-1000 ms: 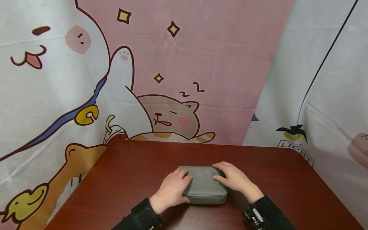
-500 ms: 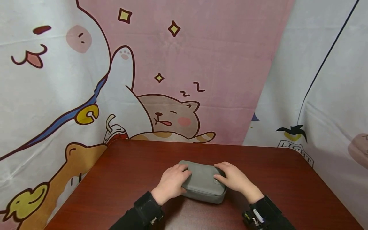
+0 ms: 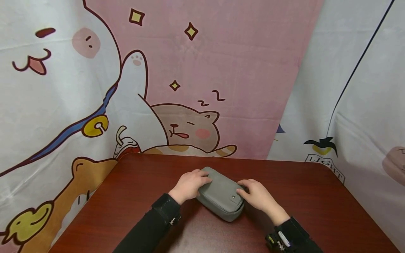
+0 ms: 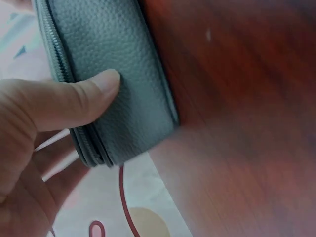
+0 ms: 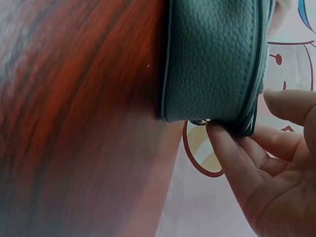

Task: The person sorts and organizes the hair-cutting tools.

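A grey-green zippered pouch with pebbled sides stands turned at an angle on the table. My left hand grips its left end. In the left wrist view, the thumb presses the pouch's side just below the zipper, and the other fingers lie mostly behind it. At the opposite end, my right hand holds the corner beside a small round snap. The right wrist view shows its fingertips against the end face near a metal piece, with the thumb by the top edge.
The reddish-brown wooden table reaches back to a cloth backdrop printed with cartoon animals. Dark sleeves with strapped-on wrist gear cover both forearms.
The pouch has turned clockwise, its left end swinging away from me and its near corner pointing toward me. My left hand moved forward with it; the right hand stayed nearly in place.
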`<action>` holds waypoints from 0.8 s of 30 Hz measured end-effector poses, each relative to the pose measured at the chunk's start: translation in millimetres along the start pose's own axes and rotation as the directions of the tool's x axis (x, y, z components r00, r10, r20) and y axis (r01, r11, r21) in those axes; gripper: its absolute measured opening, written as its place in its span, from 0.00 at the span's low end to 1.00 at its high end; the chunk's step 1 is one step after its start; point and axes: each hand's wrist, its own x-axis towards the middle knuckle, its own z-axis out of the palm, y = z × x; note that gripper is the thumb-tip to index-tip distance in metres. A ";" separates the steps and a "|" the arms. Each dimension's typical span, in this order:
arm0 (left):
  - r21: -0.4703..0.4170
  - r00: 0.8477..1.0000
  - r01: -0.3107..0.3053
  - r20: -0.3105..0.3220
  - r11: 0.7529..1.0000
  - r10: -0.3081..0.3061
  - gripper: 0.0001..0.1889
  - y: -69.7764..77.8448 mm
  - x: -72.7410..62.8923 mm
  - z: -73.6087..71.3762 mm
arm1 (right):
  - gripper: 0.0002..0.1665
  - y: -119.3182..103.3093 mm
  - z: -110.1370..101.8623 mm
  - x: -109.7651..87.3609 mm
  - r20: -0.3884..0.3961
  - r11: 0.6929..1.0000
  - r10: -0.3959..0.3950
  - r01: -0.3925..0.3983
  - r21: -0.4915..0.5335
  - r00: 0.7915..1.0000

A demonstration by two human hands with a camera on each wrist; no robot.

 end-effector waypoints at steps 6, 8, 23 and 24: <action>-0.014 0.999 -0.037 0.032 0.999 0.038 0.35 -16.8 12.0 6.6 | 0.15 -1.4 2.5 -2.0 -0.009 0.998 0.028 -0.027 0.062 1.000; -0.029 0.998 -0.050 0.038 0.998 0.051 0.35 -21.4 14.3 7.9 | 0.15 -2.7 3.2 -3.2 -0.008 0.996 0.036 -0.036 0.084 0.999; -0.066 0.993 -0.114 -0.012 0.991 0.113 0.33 -37.6 15.7 11.9 | 0.18 -21.3 5.4 -15.3 0.067 0.970 0.023 -0.038 0.240 0.997; -0.067 0.993 -0.114 -0.011 0.991 0.114 0.33 -37.9 15.4 11.7 | 0.19 -22.3 6.0 -15.9 0.071 0.967 0.026 -0.043 0.252 0.997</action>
